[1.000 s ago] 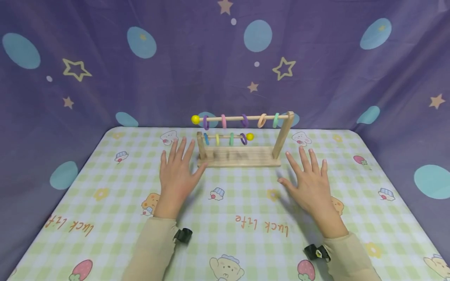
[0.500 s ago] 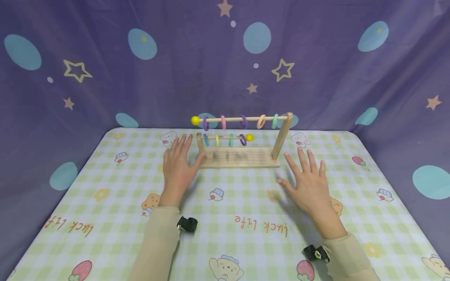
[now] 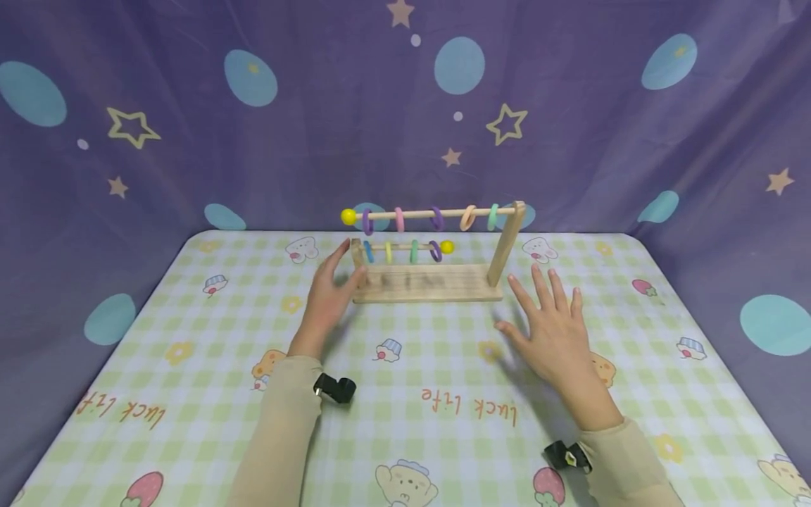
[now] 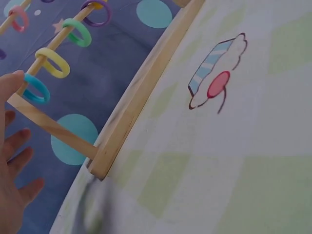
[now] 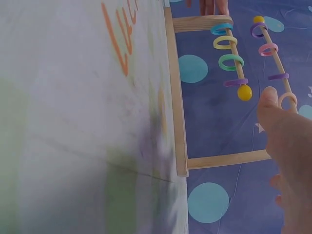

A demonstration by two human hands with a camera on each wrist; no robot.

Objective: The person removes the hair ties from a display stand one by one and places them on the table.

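A wooden ring rack (image 3: 431, 284) stands toward the back of the table. Its long upper rod (image 3: 418, 214) carries several coloured rings, as does the shorter lower rod (image 3: 405, 247); each rod ends in a yellow ball (image 3: 348, 217). My left hand (image 3: 326, 296) is beside the rack's short left post (image 4: 53, 126), thumb near its top and the other fingers spread apart in the left wrist view. Whether it touches the post, I cannot tell. To the right of the rack, my right hand (image 3: 557, 338) hovers with spread fingers, holding nothing; its thumb (image 5: 269, 100) shows in the right wrist view.
A green-and-white checked cloth (image 3: 405, 422) with cartoon prints covers the table. Behind it and at both sides hangs a purple curtain (image 3: 355, 105) with stars and ovals. Black camera straps (image 3: 336, 389) sit at both wrists.
My left hand has moved forward and right to the short post, its fingers turning more side-on. The right hand stays almost where it was, and the rack has not visibly moved.
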